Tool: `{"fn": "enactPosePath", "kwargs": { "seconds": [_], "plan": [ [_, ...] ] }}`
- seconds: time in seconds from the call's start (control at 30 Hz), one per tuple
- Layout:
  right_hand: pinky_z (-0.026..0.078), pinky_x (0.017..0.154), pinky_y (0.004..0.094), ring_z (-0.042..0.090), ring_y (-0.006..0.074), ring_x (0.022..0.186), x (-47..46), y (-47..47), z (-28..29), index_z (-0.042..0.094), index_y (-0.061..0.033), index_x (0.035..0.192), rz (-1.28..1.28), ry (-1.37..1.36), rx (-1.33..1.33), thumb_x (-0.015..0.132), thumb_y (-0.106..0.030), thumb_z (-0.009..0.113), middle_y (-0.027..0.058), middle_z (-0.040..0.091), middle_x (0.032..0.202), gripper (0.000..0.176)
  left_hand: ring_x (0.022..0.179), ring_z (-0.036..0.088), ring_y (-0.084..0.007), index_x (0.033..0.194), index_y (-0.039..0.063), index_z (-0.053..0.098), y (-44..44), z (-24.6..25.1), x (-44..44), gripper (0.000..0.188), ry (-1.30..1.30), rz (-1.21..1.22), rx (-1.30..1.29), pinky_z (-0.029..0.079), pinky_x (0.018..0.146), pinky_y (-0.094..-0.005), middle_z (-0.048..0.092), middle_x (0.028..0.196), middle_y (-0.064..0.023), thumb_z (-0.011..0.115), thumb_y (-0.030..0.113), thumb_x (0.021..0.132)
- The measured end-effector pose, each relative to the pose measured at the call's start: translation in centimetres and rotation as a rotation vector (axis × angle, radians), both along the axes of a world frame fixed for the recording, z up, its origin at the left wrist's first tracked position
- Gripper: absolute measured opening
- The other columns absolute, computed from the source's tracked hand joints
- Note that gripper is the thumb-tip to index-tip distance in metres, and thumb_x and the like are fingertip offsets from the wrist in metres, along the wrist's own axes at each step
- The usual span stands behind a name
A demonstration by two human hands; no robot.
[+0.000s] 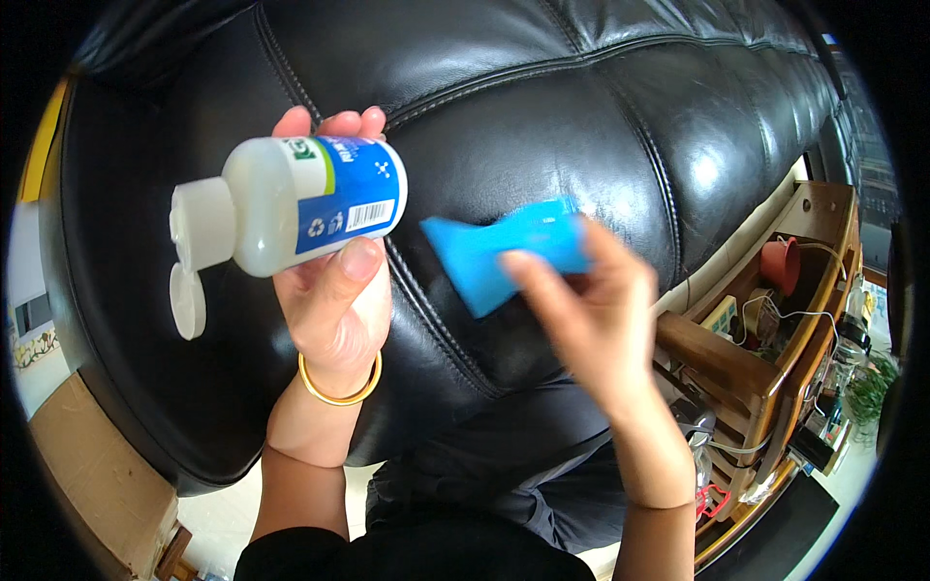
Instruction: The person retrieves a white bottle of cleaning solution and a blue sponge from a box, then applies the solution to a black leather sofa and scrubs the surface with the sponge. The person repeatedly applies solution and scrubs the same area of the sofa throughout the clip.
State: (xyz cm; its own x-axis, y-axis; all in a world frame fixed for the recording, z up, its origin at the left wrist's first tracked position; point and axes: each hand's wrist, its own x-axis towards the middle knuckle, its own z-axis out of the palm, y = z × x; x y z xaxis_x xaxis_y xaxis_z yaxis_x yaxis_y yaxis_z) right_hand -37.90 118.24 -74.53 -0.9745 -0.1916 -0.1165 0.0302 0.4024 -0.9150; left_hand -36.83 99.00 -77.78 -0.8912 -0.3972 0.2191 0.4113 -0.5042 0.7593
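Observation:
My left hand (334, 305) grips a translucent plastic bottle (265, 207) with a blue and white label that bears writing and a printed code. The bottle lies nearly sideways, its white flip-top cap (205, 224) facing left with the lid (187, 301) hanging open. To the right, my right hand (599, 312) pinches a blue cloth or thin sponge (501, 254) between thumb and fingers. The blue piece is blurred, and its exact material is hard to tell. Both hands are held over a black leather sofa (508, 152) with stitched seams.
A wooden table with an open drawer (726, 363) stands at the right, holding a red cup (779, 265), tape and white cords. Beyond it are a green plant (872, 388) and small items. A cardboard box (102, 472) sits at the lower left, beside the sofa's end.

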Motion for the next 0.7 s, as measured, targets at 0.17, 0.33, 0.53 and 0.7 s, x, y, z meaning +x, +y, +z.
{"fn": "enactPosePath", "kwargs": {
  "seconds": [0.17, 0.33, 0.53, 0.7],
  "plan": [
    [0.052, 0.057, 0.0345, 0.064, 0.0208, 0.057, -3.5, 0.2, -1.9, 0.063, 0.0022, 0.096, -0.078, 0.134, 0.236, 0.087, -0.015, 0.077, 0.0183, 0.066, 0.071, 0.024, 0.137, 0.048, -0.0319, 0.152, 0.004, 0.035, -0.2, 0.0, 0.1, 0.083, 0.014, 0.007, -0.037, 0.024, 0.124, -0.0521, 0.054, 0.140, -0.0165, 0.073, 0.007, 0.079],
    [0.049, 0.059, 0.0245, 0.060, 0.0051, 0.067, -6.1, 5.9, -1.3, 0.065, 0.0012, 0.094, -0.262, 0.216, 0.181, 0.093, -0.010, 0.073, 0.0020, 0.068, 0.077, 0.014, 0.137, 0.048, -0.0324, 0.152, 0.004, 0.036, -0.2, 0.0, 0.2, 0.082, -0.007, 0.003, -0.027, 0.024, 0.124, -0.0528, 0.055, 0.139, -0.0164, 0.073, 0.006, 0.079],
    [0.050, 0.058, 0.0314, 0.062, 0.0136, 0.062, -2.4, 0.1, 1.2, 0.065, 0.0004, 0.096, -0.053, 0.026, 0.044, 0.088, -0.017, 0.078, 0.0108, 0.068, 0.073, 0.023, 0.138, 0.047, -0.0360, 0.152, 0.002, 0.035, -0.2, -0.6, 0.1, 0.081, 0.010, 0.012, -0.037, 0.025, 0.123, -0.0508, 0.054, 0.140, -0.0176, 0.072, 0.006, 0.080],
    [0.049, 0.055, 0.0357, 0.061, 0.0196, 0.056, -4.8, 0.0, -0.8, 0.062, 0.0020, 0.096, -0.073, 0.161, 0.240, 0.089, -0.015, 0.075, 0.0168, 0.065, 0.069, 0.022, 0.139, 0.046, -0.0363, 0.153, 0.002, 0.035, -0.1, 0.1, 0.1, 0.083, 0.013, 0.016, -0.021, 0.025, 0.123, -0.0511, 0.054, 0.141, -0.0185, 0.074, 0.006, 0.080]
  ]
}}
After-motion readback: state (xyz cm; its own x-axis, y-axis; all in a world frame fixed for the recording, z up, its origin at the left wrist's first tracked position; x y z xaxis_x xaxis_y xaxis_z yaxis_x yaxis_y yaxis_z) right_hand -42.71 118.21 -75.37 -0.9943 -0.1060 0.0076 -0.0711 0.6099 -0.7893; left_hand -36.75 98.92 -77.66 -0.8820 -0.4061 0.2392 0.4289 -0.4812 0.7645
